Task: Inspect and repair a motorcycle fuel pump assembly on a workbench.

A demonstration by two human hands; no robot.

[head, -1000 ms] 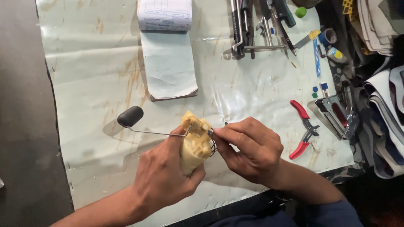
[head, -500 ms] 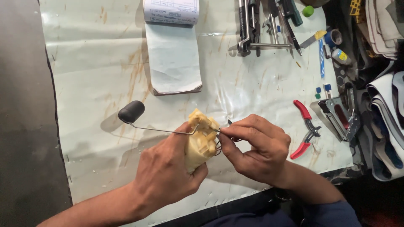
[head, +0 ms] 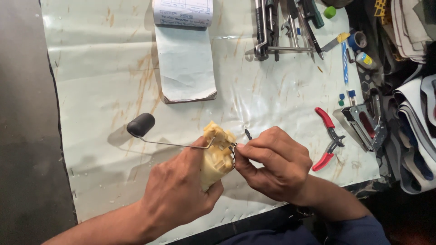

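Gripping the yellowed plastic float unit (head: 217, 156) just above the tabletop (head: 91, 81), the left hand (head: 179, 193) is clamped round it; the right hand (head: 274, 165) pinches its small metal clip (head: 233, 151). Left of the unit juts its wire arm (head: 175, 144) with black float (head: 141, 124). Freeing that clip seems underway, needing fine fingertip force.

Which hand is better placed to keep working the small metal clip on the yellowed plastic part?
Right, probably. The right hand already pinches at the small metal clip with its fingertips. The left hand is wrapped around the yellowed plastic part, steadying it, so its grip is occupied.
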